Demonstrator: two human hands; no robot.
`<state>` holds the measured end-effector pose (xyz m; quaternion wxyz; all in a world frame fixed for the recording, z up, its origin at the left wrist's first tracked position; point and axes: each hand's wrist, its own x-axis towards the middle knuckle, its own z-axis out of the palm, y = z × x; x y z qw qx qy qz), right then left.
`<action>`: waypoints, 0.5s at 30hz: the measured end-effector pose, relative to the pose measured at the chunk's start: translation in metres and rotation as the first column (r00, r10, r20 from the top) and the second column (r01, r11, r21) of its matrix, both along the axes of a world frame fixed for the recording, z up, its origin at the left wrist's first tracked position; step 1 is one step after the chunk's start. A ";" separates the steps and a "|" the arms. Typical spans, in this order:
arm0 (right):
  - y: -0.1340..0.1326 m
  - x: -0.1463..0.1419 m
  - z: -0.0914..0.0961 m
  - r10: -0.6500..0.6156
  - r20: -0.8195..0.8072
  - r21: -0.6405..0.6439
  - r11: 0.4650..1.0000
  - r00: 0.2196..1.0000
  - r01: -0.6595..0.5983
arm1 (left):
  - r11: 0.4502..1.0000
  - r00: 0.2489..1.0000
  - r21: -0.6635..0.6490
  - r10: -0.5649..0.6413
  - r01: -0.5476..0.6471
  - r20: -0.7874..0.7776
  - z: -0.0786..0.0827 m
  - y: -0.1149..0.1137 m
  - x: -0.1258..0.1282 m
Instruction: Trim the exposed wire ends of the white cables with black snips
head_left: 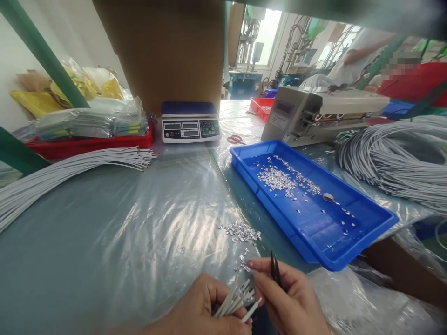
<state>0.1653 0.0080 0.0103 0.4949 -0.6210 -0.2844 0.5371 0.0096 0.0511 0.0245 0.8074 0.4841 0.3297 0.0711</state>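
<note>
Small metal terminals are being fitted to cut wire ends at the bench (104, 223).

A short bunch of white wires (234, 300) is gripped in the closed left hand (206, 307), its stripped tips pointing toward the right hand (289, 302), in which black tweezers (275, 270) are pinched between thumb and fingers. The step in hand is judged to be the loading of one wire end; a single piece must next be picked from the small pile of terminals (240, 231) lying just beyond the hands. Further terminals are scattered in the blue tray (363, 232) to the right. Well apart lie long white wires (70, 170), a coil of cable (394, 160), a scale (190, 123), a red tray (87, 144) and a grey machine (314, 116). Nothing is seen in the way.
</note>
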 end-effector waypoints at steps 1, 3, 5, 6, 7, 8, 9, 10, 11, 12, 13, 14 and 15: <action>0.007 0.003 0.002 0.034 0.060 0.010 0.999 0.998 -0.034 | 1.000 1.000 0.005 -0.001 0.001 -0.025 -0.001 0.000 -0.001; 0.019 0.009 0.003 0.063 0.174 0.025 0.997 0.983 -0.068 | 0.999 0.997 0.038 -0.004 0.006 -0.073 -0.003 0.000 -0.002; 0.026 0.015 0.003 0.061 0.256 0.030 0.997 0.965 -0.071 | 0.997 0.997 0.077 -0.007 0.014 -0.083 -0.003 0.001 -0.003; 0.026 0.018 0.003 0.063 0.286 0.025 0.997 0.956 -0.073 | 0.995 0.997 0.092 -0.018 0.025 -0.077 -0.003 0.001 -0.004; 0.025 0.020 0.002 0.063 0.305 0.017 0.997 0.950 -0.072 | 0.994 0.997 0.103 -0.029 0.035 -0.065 -0.003 0.002 -0.004; 0.023 0.022 0.002 0.060 0.309 0.015 0.998 0.949 -0.068 | 0.993 0.998 0.111 -0.037 0.043 -0.054 -0.004 0.002 -0.005; 0.019 0.024 0.001 0.058 0.295 0.019 0.998 0.954 -0.066 | 0.992 0.998 0.115 -0.041 0.045 -0.041 -0.004 0.002 -0.006; 0.015 0.024 0.000 0.058 0.270 0.028 0.997 0.961 -0.068 | 0.992 0.999 0.120 -0.041 0.045 -0.031 -0.005 0.002 -0.006; 0.009 0.024 -0.001 0.063 0.242 0.043 0.996 0.968 -0.075 | 0.991 0.999 0.124 -0.037 0.040 -0.025 -0.006 0.001 -0.007; 0.003 0.024 -0.003 0.065 0.227 0.058 0.995 0.972 -0.080 | 0.992 0.999 0.125 -0.027 0.030 -0.026 -0.007 0.000 -0.007; -0.003 0.023 -0.005 0.061 0.236 0.071 0.994 0.970 -0.080 | 0.992 0.999 0.126 -0.010 0.014 -0.034 -0.008 -0.001 -0.007; -0.009 0.022 -0.008 0.049 0.277 0.081 0.994 0.960 -0.074 | 0.992 0.999 0.128 0.005 0.000 -0.041 -0.009 -0.002 -0.007; -0.014 0.020 -0.012 0.025 0.350 0.089 0.994 0.936 -0.060 | 0.991 0.999 0.131 0.021 -0.015 -0.043 -0.010 -0.003 -0.006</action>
